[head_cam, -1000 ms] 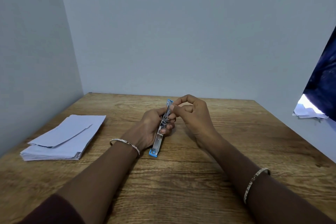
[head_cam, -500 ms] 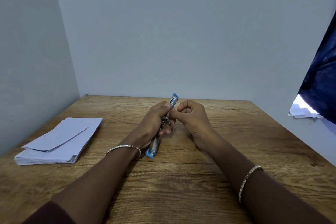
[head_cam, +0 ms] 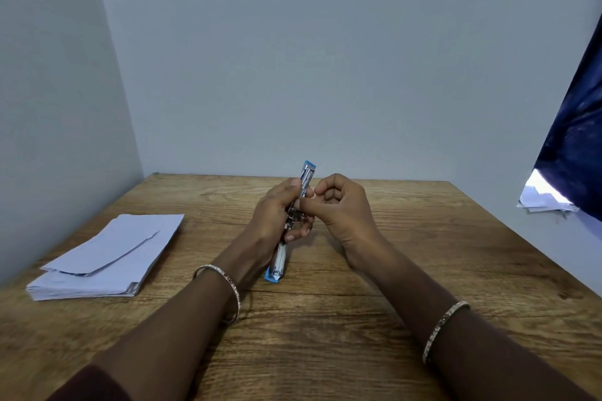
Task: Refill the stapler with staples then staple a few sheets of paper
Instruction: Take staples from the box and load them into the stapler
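Wooden desk [head_cam: 325, 352] fills the lower half of the view, its grain running left to right, set into a corner of pale grey walls. At the right edge hangs a dark blue cloth [head_cam: 576, 140], with a bright gap and some loose white sheets [head_cam: 544, 200] below it.

On the left part of the desk lies a paper stack [head_cam: 107, 260], pale and squared up, with one sheet on top skewed and folded over.

Two bare forearms reach in from the near edge toward the middle of the desk. Each wrist carries a thin bangle: one on the left wrist [head_cam: 224, 286], one further up the right forearm [head_cam: 443, 329]. A dark maroon sleeve [head_cam: 88, 384] shows at the near left corner.

The left hand [head_cam: 273, 221] is clenched around the middle of the stapler [head_cam: 280, 262], thumb pressed along its upper part. The stapler is opened out long and stands tilted above the middle of the desk, its far blue tip up past the fingers and its near blue end pointing down toward the wood; I cannot tell whether that end touches.

The right hand [head_cam: 345, 208] sits just beside it, fingers curled in, with thumb and forefinger pinched together right against the stapler's metal channel. What that grip holds is too small to tell.
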